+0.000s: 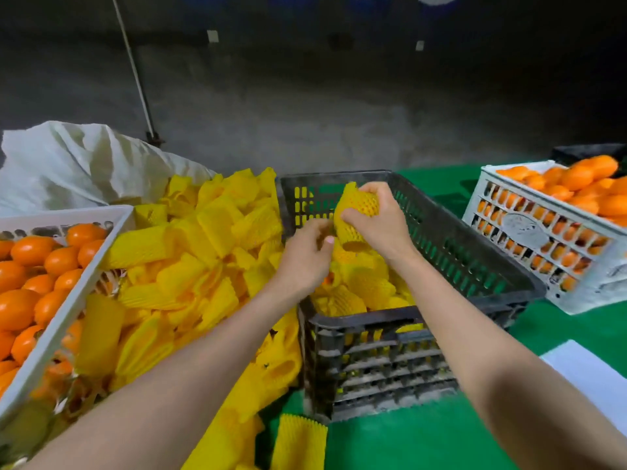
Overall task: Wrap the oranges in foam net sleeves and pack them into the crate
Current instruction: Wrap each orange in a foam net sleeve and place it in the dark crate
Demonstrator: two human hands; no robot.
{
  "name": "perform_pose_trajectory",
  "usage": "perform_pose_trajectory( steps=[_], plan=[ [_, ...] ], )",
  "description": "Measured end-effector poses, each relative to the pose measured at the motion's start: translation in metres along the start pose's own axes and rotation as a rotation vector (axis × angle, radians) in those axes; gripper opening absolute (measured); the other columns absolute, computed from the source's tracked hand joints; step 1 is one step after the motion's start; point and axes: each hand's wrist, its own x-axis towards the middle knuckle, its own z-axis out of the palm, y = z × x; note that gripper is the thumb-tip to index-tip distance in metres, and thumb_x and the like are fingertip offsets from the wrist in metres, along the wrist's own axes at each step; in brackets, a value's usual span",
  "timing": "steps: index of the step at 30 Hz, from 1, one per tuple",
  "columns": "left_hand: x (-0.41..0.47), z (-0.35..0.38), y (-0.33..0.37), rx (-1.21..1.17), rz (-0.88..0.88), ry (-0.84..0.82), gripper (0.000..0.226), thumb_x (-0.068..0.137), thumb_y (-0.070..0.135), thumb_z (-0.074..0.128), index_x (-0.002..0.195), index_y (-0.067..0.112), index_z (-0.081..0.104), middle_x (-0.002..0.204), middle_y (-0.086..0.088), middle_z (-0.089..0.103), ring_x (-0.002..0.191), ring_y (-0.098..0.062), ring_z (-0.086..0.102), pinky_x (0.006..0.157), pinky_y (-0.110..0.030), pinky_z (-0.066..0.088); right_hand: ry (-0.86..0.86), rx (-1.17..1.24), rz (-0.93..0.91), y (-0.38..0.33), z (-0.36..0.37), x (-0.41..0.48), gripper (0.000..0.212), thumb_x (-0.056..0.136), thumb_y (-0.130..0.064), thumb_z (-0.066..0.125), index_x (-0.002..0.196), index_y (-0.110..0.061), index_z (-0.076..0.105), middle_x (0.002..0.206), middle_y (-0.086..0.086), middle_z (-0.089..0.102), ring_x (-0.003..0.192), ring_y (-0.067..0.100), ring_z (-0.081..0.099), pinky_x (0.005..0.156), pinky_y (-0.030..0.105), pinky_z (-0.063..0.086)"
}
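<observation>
No writing can be read: the oval plate on the side of the right-hand white crate (529, 228) and the dark marks along the rim of the left-hand white crate (79, 286) are too blurred.

The right hand (376, 225) holds an orange in a yellow foam net sleeve (358, 206) above the black crate (475, 245), fingers (369, 189) curled over its top and thumb against its side. The sleeve's long axis stands nearly upright, with its open end facing down and toward the camera. The left hand (303, 257) is just beside that lower end, fingers curled; I cannot tell whether they pinch the net.

Wrapped oranges (366, 286) lie in the black crate. A heap of empty sleeves (203, 239) covers the green bench (424, 442) to its left. Both white crates hold bare oranges (30, 273).
</observation>
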Motion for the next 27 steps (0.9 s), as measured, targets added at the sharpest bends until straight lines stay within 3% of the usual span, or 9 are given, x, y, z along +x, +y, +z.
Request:
perform_pose_trajectory(
  steps=[3,7,10,12,15,18,23,27],
  plan=[
    [0.009,0.019,-0.001,0.275,0.022,-0.233,0.024,0.096,0.019,0.054,0.115,0.01,0.065,0.115,-0.008,0.066,0.107,-0.024,0.06,0.088,-0.032,0.048,-0.194,-0.548,0.133,0.037,-0.027,0.028,0.048,0.073,-0.039,0.066,0.115,-0.028,0.045,0.119,0.007,0.051,0.107,0.031,0.053,0.081,0.035,0.039],
    [0.009,0.021,-0.009,0.409,0.012,-0.333,0.02,0.094,0.027,0.056,0.109,0.017,0.066,0.104,-0.004,0.069,0.096,-0.021,0.063,0.082,-0.042,0.054,-0.633,-1.044,0.239,0.077,-0.035,0.041,0.059,0.077,-0.039,0.065,0.129,-0.02,0.045,0.134,0.014,0.043,0.116,0.035,0.049,0.09,0.038,0.044],
    [0.005,0.019,-0.011,0.44,0.039,-0.34,0.019,0.094,0.029,0.056,0.107,0.019,0.066,0.102,-0.003,0.07,0.095,-0.019,0.064,0.081,-0.041,0.055,-0.934,-1.118,0.276,0.09,-0.031,0.041,0.068,0.079,-0.04,0.07,0.136,-0.015,0.044,0.145,0.008,0.038,0.127,0.031,0.042,0.101,0.043,0.042],
    [0.003,0.018,-0.012,0.428,0.047,-0.331,0.019,0.094,0.029,0.056,0.107,0.019,0.066,0.099,-0.003,0.07,0.093,-0.018,0.064,0.079,-0.04,0.055,-1.005,-1.067,0.286,0.089,-0.029,0.041,0.074,0.082,-0.04,0.068,0.144,-0.019,0.032,0.153,0.005,0.027,0.135,0.03,0.032,0.105,0.045,0.037],
    [0.0,0.015,-0.012,0.286,0.071,-0.267,0.019,0.095,0.023,0.056,0.108,0.016,0.067,0.094,-0.002,0.068,0.082,-0.013,0.061,0.067,-0.028,0.051,-1.02,-1.117,0.257,0.083,-0.023,0.038,0.084,0.084,-0.045,0.064,0.149,-0.023,0.016,0.156,0.003,0.016,0.14,0.03,0.024,0.108,0.046,0.033],
    [-0.006,0.0,-0.012,-0.041,0.041,-0.153,0.013,0.095,0.014,0.056,0.101,0.017,0.068,0.088,0.0,0.069,0.074,-0.008,0.065,0.065,-0.019,0.052,-0.892,-1.119,0.107,0.063,-0.015,0.025,0.076,0.084,-0.047,0.062,0.146,-0.026,0.023,0.152,0.005,0.027,0.136,0.033,0.031,0.108,0.054,0.03],
    [-0.014,-0.049,-0.026,-0.287,-0.127,0.092,0.019,0.096,0.008,0.052,0.091,0.022,0.064,0.077,0.006,0.068,0.057,0.001,0.06,0.052,-0.01,0.045,-0.479,-0.703,-0.275,-0.006,0.009,-0.018,0.045,0.089,-0.036,0.058,0.13,-0.021,0.048,0.131,0.005,0.054,0.119,0.026,0.051,0.095,0.04,0.045],
    [-0.025,-0.095,-0.049,-0.314,-0.223,0.175,0.015,0.095,0.006,0.053,0.092,0.015,0.064,0.073,0.001,0.066,0.055,-0.005,0.057,0.053,-0.017,0.044,-0.426,-0.364,-0.487,-0.065,0.045,-0.067,0.031,0.09,-0.029,0.057,0.119,-0.017,0.057,0.119,0.005,0.061,0.11,0.024,0.055,0.091,0.038,0.044]
  ],
)
